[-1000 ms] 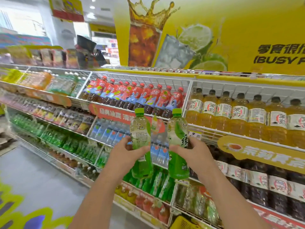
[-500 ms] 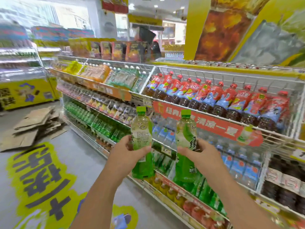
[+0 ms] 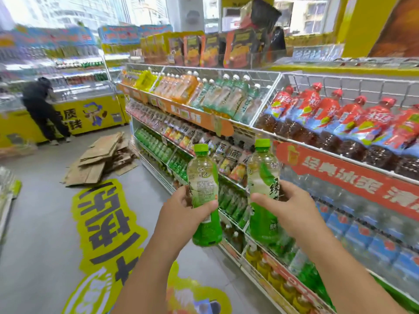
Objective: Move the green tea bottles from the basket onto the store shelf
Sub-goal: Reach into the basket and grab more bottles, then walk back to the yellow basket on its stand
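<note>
Two green tea bottles: upright, side by side, near the store shelf (image 3: 238, 184) on the right
Left hand (image 3: 181, 211): gripping left bottle (image 3: 205, 177)
Right hand (image 3: 292, 207): gripping right bottle (image 3: 263, 175)
Far left: flattened cardboard (image 3: 99, 159)

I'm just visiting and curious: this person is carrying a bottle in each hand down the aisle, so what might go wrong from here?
1. With the left hand and right hand each gripping a green tea bottle, neither is free to steady shelf stock, so placing one could topple neighbours.
2. Flattened cardboard lies on the floor beside the shelf, a possible trip hazard.
</note>
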Demonstrator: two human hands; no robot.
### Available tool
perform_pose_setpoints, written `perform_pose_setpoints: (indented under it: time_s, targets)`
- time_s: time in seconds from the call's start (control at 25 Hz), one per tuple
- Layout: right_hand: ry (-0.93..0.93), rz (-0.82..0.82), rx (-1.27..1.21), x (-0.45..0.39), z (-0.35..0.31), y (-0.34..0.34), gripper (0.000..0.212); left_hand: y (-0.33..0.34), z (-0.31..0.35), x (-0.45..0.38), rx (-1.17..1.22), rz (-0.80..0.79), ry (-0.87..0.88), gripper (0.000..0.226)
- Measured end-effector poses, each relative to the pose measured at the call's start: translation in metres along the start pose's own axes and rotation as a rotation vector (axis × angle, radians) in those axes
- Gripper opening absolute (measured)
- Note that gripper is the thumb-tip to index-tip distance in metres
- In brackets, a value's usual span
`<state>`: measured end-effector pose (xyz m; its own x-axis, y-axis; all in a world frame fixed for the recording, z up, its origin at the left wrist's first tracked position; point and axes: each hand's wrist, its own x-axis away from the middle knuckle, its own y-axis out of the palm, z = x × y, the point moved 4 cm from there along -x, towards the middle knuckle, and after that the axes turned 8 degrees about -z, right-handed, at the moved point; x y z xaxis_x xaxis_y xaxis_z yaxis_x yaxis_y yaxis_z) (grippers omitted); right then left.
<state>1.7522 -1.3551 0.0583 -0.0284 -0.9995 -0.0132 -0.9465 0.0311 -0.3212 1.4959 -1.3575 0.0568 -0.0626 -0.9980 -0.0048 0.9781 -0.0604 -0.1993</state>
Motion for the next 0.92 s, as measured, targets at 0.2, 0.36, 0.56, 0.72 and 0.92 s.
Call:
perform_pose_setpoints:
  time_s: [0.2, 0.36, 0.56, 0.72, 0.92]
  targets:
    - [-0.008, -0.046, -0.024, -0.086, -0.013, 0.040, 0.074, -0.047, -0.009, -0.060, 0.010, 0.077, -0.021, 0.040]
    - [0.021, -0.046, -0.024, -0.146, -0.014, 0.075, 0.037, -0.087, -0.032, -0.117, 0.012, 0.088, -0.046, 0.038]
    - [0.073, 0.064, 0.019, -0.220, -0.015, 0.141, 0.058, -0.152, -0.077, -0.221, -0.009, -0.017, -0.061, 0.040]
    - [0.130, 0.179, 0.039, -0.273, -0.018, 0.198, 0.089, -0.206, -0.097, -0.317, -0.026, -0.142, -0.069, 0.042]
    - [0.213, 0.311, 0.056, -0.317, -0.024, 0.234, 0.113, -0.237, -0.095, -0.401, -0.082, -0.289, -0.035, 0.043]
